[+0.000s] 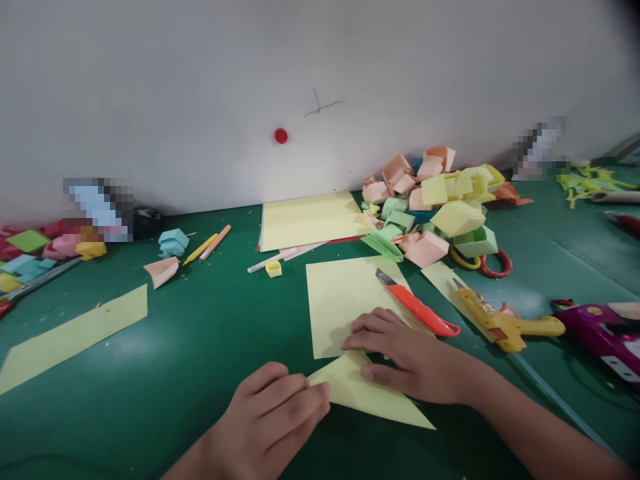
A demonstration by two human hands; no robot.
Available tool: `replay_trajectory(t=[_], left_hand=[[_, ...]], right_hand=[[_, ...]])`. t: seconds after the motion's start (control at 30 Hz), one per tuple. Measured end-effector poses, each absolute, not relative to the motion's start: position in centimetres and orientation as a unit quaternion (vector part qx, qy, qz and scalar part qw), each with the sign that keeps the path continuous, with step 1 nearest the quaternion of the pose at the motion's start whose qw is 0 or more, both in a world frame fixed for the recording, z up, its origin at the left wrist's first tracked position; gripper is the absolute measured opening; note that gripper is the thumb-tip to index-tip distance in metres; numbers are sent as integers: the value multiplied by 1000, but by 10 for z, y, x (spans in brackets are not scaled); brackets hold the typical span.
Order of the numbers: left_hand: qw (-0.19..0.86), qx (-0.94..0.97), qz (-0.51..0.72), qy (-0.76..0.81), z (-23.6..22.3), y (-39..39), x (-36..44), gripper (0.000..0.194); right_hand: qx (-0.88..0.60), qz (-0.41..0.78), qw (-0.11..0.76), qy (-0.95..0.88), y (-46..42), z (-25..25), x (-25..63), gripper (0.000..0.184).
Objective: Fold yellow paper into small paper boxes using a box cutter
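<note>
A sheet of pale yellow paper [370, 397], folded over to a slanting point at the right, lies at the near side of the green table. My left hand [280, 413] pinches its left corner between thumb and fingers. With fingers stretched out, my right hand [400, 350] rests on the fold and reaches onto a flat yellow sheet [333, 300] behind it. On that flat sheet lies a red utility knife [420, 310], its blade pointing up and left, just beyond my right hand. The underside of the folded paper is hidden.
A yellow glue gun [500, 320] and a purple tool [600, 337] lie on the right. Behind are folded paper pieces [430, 207], scissors handles [497, 263] and a stack of coloured paper [310, 220]. Pencils [215, 243] and a yellow strip [80, 337] lie on the left.
</note>
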State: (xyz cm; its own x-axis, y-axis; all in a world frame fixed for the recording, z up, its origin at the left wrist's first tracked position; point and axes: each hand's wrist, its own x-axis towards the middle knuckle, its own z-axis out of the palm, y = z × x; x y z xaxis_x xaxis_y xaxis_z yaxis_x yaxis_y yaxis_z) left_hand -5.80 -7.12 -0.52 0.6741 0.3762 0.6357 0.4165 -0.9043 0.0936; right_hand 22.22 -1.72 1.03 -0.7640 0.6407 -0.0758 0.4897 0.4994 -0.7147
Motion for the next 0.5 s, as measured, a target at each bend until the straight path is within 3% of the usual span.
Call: replay_trajectory(t=[0.23, 0.4, 0.5], left_hand=[[92, -893, -358, -258, -5, -68, -63, 15], [41, -903, -337, -263, -11, -60, -58, 9], [1, -896, -314, -313, -15, -57, -56, 18]], right_hand=[[-416, 519, 181, -724, -20, 5, 220, 29], [-404, 544, 233, -697, -21, -1, 214, 23], [-409, 531, 258, -696, -21, -2, 213, 21]])
